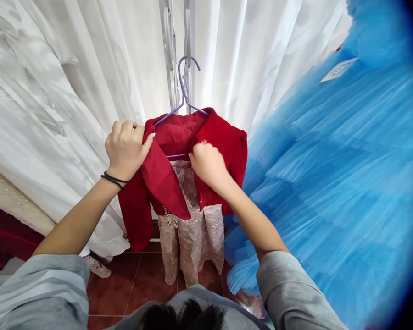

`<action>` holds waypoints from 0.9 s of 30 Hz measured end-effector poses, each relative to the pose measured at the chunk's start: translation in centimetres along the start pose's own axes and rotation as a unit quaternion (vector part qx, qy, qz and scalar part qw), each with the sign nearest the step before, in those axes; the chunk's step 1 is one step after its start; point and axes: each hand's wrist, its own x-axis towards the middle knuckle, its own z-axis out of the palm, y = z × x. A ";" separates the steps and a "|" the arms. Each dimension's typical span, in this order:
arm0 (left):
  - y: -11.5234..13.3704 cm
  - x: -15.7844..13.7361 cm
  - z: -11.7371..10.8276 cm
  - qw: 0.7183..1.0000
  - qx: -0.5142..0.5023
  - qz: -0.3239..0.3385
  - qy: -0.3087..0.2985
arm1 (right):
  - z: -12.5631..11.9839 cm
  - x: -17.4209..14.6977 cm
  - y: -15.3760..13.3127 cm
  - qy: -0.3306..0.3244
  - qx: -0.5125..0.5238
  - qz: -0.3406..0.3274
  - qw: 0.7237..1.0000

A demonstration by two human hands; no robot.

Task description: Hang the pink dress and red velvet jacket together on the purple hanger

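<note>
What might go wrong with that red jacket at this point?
The red jacket could slip off the purple hanger if the left hand and right hand, both gripping it, tug unevenly. The dangling ornament low on its front might also snag on the pale patterned garment underneath.

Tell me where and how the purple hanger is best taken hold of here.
Probably pinch the purple hanger by its neck, just below the hook, coming from the front: that upright wire stands bare above the red jacket, whose cloth hides the ends of the sloping arms.
</note>
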 end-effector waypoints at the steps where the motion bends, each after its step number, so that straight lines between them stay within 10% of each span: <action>1: 0.1 -0.2 -0.7 1.000 0.006 -0.018 0.000 | -1.4 -0.5 0.1 0.038 -0.014 0.013 0.999; 7: 3.7 2.0 -3.0 0.976 -0.197 -0.038 -0.084 | -2.8 -3.2 0.0 0.036 -0.056 0.004 0.998; 12: 8.9 3.3 2.5 0.966 -0.248 0.015 -0.069 | -1.1 -3.6 1.8 0.067 -0.051 0.058 0.995; 17: 7.3 2.9 6.0 0.956 -0.254 0.019 -0.145 | -3.4 -4.0 3.1 0.065 0.066 0.000 0.996; 20: 6.5 3.6 5.3 0.922 -0.346 0.042 -0.170 | -3.6 -4.1 0.3 0.176 0.176 -0.040 0.968; 23: 6.6 4.9 4.7 0.903 -0.386 0.024 -0.188 | -0.5 -2.8 -3.2 0.192 0.243 -0.075 0.948; 27: 6.0 5.2 4.9 0.826 -0.502 -0.040 -0.252 | 6.6 -0.1 -4.2 0.033 0.302 -0.070 0.950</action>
